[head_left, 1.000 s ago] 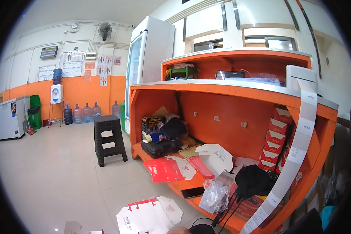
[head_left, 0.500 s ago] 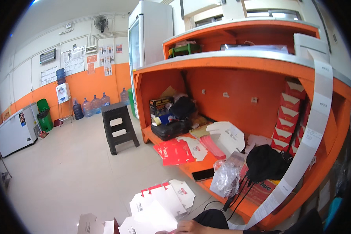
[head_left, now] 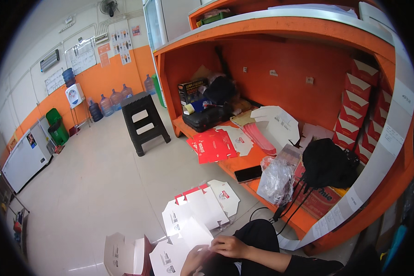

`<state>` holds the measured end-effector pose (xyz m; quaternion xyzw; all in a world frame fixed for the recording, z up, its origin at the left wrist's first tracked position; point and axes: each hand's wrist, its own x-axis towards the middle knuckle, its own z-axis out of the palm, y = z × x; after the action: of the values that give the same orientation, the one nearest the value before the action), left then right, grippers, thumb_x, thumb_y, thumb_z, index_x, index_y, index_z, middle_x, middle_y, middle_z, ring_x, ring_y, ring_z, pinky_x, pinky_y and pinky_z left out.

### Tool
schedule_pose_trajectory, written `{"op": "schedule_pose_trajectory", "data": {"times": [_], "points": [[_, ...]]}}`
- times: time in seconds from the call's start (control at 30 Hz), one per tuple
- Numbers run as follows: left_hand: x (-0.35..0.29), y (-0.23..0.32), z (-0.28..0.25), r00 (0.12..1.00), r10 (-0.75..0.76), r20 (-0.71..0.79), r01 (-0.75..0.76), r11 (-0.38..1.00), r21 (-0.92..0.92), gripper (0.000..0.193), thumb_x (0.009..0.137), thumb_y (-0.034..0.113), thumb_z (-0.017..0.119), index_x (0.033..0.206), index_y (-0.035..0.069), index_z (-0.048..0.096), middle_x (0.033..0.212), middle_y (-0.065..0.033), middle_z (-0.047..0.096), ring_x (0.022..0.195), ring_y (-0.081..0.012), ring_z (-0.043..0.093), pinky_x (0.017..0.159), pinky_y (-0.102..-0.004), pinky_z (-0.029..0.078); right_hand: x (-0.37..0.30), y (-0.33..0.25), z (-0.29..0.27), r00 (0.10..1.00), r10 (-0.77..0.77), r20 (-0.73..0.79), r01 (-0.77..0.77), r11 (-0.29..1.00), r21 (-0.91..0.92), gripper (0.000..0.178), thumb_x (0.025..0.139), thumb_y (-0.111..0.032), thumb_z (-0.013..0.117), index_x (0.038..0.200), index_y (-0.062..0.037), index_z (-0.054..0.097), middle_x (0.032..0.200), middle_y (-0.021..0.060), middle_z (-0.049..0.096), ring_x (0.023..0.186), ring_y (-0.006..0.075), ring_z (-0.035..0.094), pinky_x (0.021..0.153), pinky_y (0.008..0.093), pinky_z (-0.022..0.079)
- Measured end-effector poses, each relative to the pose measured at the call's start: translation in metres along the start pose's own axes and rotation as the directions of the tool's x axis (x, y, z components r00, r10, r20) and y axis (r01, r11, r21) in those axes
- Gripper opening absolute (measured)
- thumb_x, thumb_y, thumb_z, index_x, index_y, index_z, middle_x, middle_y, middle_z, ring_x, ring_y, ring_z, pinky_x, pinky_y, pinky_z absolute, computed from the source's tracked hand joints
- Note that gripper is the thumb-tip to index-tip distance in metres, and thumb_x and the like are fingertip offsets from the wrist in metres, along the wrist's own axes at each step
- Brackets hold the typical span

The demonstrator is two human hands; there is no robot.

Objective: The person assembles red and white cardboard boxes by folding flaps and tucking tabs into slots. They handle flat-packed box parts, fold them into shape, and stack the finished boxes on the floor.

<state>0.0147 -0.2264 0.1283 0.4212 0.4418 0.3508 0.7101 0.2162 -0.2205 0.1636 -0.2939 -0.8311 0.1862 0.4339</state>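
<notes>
tiled floor (head_left: pixel 101 184), both hands (head_left: pixel 227 246) on flat white carton (head_left: pixel 188 232)

A single wide fisheye view is given, taken from head height and tilted down and forward. The hands (head_left: pixel 216 250) are caught close at the lower edge, the orange surface (head_left: pixel 244 161) lies to the right, and the floor (head_left: pixel 101 184) stretches away leftward.

Flat cartons (head_left: pixel 202 209) lie on the floor (head_left: pixel 101 184), left of the counter (head_left: pixel 244 163) (phone (head_left: pixel 248 174) on it).
</notes>
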Motion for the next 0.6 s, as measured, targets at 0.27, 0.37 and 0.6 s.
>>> {"op": "schedule_pose_trajectory", "data": {"times": [0.27,0.37,0.6], "points": [[0.005,0.040,0.013,0.988,0.126,-0.088,-0.125,0.992,0.012,0.050,0.100,0.037,0.032,0.117,-0.005,0.052,0.104,-0.0123,0.062,0.089,-0.0169,0.061,0.079,-0.0285,0.049,-0.009,-0.035,0.002,0.874,0.340,-0.348,-0.317,0.940,0.122,0.047,0.069,-0.013,0.079,0.113,-0.0091,0.062,0.110,0.0089,0.052,0.083,0.0143,0.057,0.070,0.0251,0.048],[0.008,0.057,0.023,0.965,0.237,-0.114,-0.257,0.944,-0.205,0.055,0.098,0.043,0.033,0.121,-0.005,0.048,0.109,-0.0140,0.060,0.097,-0.0207,0.060,0.085,-0.0333,0.046,-0.008,-0.054,0.011,0.839,0.405,-0.364,-0.354,0.914,0.200,0.044,0.069,-0.017,0.081,0.106,-0.0040,0.061,0.102,0.0072,0.053,0.075,0.0113,0.054,0.067,0.0230,0.047],[0.005,0.090,0.048,0.774,0.542,-0.327,-0.628,0.725,-0.284,0.042,0.099,0.035,0.037,0.118,0.000,0.049,0.101,-0.0069,0.059,0.085,-0.0119,0.056,0.073,-0.0255,0.046,-0.020,-0.056,0.039,0.777,0.624,-0.087,-0.536,0.727,0.428,0.039,0.077,-0.017,0.075,0.108,-0.0021,0.056,0.090,0.0070,0.060,0.071,0.0093,0.057,0.068,0.0225,0.048]]}}
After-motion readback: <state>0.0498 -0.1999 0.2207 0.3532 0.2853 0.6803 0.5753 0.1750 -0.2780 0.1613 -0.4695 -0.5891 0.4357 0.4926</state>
